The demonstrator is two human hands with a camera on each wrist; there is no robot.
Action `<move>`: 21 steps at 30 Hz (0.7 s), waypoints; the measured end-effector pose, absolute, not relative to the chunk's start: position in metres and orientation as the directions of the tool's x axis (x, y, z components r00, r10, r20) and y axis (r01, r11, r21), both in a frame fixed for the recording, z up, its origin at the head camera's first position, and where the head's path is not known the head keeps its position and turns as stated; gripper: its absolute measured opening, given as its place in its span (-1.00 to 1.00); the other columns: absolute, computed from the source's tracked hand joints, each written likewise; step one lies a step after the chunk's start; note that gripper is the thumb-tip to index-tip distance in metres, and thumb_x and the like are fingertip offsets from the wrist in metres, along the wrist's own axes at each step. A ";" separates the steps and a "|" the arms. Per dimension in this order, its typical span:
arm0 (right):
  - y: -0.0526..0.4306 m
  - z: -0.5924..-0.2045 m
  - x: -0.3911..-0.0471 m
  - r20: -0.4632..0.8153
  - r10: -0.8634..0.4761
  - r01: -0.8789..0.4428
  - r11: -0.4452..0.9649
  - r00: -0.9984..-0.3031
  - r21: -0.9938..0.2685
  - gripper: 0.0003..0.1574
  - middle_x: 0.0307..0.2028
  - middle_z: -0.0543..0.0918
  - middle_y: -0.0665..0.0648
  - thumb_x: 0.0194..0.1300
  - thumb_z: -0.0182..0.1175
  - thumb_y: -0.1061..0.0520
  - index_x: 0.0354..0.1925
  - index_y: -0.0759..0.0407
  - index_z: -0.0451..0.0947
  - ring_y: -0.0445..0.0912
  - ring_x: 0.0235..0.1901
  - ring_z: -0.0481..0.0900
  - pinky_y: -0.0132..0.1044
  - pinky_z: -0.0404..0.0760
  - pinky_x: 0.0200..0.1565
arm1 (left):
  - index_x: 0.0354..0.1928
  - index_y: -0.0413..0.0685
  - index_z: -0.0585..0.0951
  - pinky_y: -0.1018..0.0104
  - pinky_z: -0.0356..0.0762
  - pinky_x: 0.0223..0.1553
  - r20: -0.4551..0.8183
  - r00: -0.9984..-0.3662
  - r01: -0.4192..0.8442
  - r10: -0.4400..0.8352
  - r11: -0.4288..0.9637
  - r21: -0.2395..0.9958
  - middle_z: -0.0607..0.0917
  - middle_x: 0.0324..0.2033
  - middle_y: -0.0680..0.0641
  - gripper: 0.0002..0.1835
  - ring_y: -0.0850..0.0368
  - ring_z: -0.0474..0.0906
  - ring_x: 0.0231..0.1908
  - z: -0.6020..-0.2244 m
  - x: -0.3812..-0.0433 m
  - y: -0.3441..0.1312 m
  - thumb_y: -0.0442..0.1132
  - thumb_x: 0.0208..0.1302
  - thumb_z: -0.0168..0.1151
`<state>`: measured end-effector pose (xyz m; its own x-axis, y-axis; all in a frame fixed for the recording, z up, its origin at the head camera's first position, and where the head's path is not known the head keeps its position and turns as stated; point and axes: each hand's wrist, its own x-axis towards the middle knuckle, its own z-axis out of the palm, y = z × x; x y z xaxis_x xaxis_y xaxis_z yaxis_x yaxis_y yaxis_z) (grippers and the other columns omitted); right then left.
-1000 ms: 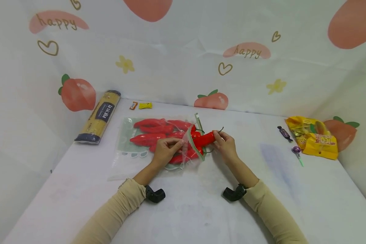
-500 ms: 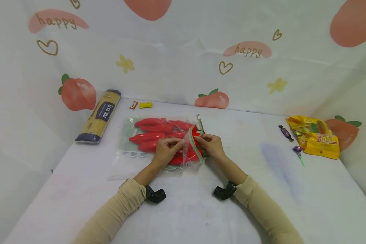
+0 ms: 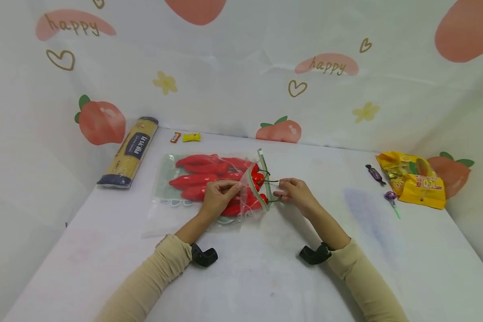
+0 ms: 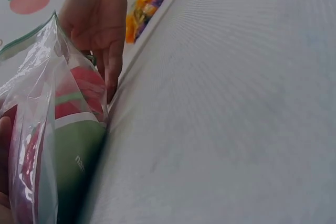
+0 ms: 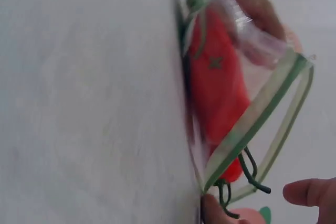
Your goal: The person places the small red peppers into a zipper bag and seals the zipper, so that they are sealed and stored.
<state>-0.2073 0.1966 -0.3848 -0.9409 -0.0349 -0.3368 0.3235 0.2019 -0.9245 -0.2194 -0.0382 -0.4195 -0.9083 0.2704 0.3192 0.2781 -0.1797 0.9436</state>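
Note:
Several red peppers (image 3: 193, 180) with dark green stems lie inside a clear zip bag (image 3: 153, 221), printed with a pale green patch. My left hand (image 3: 217, 197) pinches the bag near its mouth, and the bag's green zip strip (image 5: 262, 116) gapes in the right wrist view. Stems (image 5: 254, 177) poke out through this opening. Just right of them is my right hand (image 3: 299, 193), thumb and fingers apart. Its fingertips are close to the stems; whether they touch I cannot tell. In the left wrist view the right hand (image 4: 100, 22) hangs beyond the bag.
A pack of spaghetti (image 3: 130, 152) lies at the back left. Two small wrapped sweets, one orange (image 3: 175, 137) and one yellow (image 3: 191, 137), are near the wall. At right are a purple-wrapped candy (image 3: 375, 175), a lollipop (image 3: 391, 197) and a yellow candy bag (image 3: 420, 190).
The right hand has pushed a pepper leftward into the bag, let go of it and drawn back to the right. The left hand has kept its hold.

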 end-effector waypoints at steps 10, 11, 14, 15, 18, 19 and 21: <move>0.187 -0.385 -0.210 -0.440 -0.253 0.448 0.027 -0.862 -0.894 -0.51 -0.46 0.46 -0.09 0.43 -0.25 -0.06 0.08 0.32 0.20 -0.23 -0.39 0.41 -0.42 0.45 -0.30 | -0.43 -0.12 0.70 0.49 0.46 -0.61 0.302 -0.912 0.359 0.277 0.182 0.915 0.65 -0.62 -0.10 -0.84 0.29 0.43 -0.66 -0.418 -0.212 -0.028 -0.16 0.04 0.37; 0.185 -0.385 -0.210 -0.435 -0.252 0.434 0.062 -0.865 -0.899 -0.45 -0.43 0.46 -0.09 0.42 -0.22 -0.09 0.11 0.32 0.22 -0.22 -0.37 0.41 -0.41 0.46 -0.28 | -0.48 -0.07 0.69 0.50 0.42 -0.63 0.306 -0.906 0.382 0.291 0.254 0.889 0.62 -0.66 -0.05 -0.85 0.29 0.40 -0.67 -0.417 -0.209 -0.026 -0.13 0.03 0.38; 0.181 -0.387 -0.210 -0.418 -0.188 0.388 0.178 -0.889 -0.904 -0.35 -0.26 0.55 0.00 0.36 -0.06 -0.11 0.18 0.35 0.28 -0.21 -0.31 0.48 -0.42 0.53 -0.21 | -0.58 0.00 0.65 0.50 0.35 -0.62 0.327 -0.883 0.454 0.337 0.437 0.776 0.58 -0.70 0.07 -0.82 0.32 0.38 -0.65 -0.413 -0.203 -0.021 -0.09 0.00 0.40; 0.180 -0.388 -0.211 -0.415 -0.161 0.379 0.215 -0.895 -0.900 -0.34 -0.20 0.58 0.05 0.34 -0.01 -0.10 0.18 0.36 0.31 -0.21 -0.30 0.50 -0.42 0.55 -0.20 | -0.58 0.00 0.64 0.51 0.36 -0.60 0.329 -0.878 0.468 0.349 0.471 0.748 0.59 -0.70 0.08 -0.82 0.33 0.39 -0.64 -0.412 -0.202 -0.020 -0.09 0.00 0.39; 0.178 -0.391 -0.213 -0.392 -0.087 0.353 0.291 -0.916 -0.889 -0.41 -0.12 0.60 0.14 0.30 0.09 -0.01 0.15 0.35 0.38 -0.22 -0.34 0.50 -0.46 0.58 -0.23 | -0.57 0.00 0.65 0.51 0.37 -0.57 0.326 -0.868 0.487 0.373 0.519 0.703 0.60 -0.68 0.10 -0.83 0.35 0.40 -0.62 -0.408 -0.198 -0.019 -0.11 0.03 0.37; 0.178 -0.391 -0.213 -0.381 -0.073 0.345 0.298 -0.922 -0.890 -0.45 -0.12 0.61 0.15 0.29 0.10 0.03 0.14 0.35 0.40 -0.23 -0.36 0.50 -0.47 0.59 -0.25 | -0.57 -0.01 0.65 0.52 0.38 -0.58 0.314 -0.869 0.483 0.383 0.516 0.708 0.61 -0.68 0.09 -0.83 0.35 0.40 -0.62 -0.406 -0.197 -0.019 -0.12 0.04 0.36; 0.180 -0.389 -0.216 -0.337 -0.079 0.293 0.335 -0.938 -0.895 -0.50 -0.17 0.63 0.14 0.30 0.09 0.09 0.11 0.36 0.43 -0.24 -0.40 0.49 -0.49 0.57 -0.31 | -0.54 -0.02 0.66 0.53 0.39 -0.58 0.290 -0.864 0.481 0.413 0.500 0.720 0.60 -0.68 0.09 -0.84 0.34 0.39 -0.63 -0.402 -0.197 -0.020 -0.13 0.09 0.32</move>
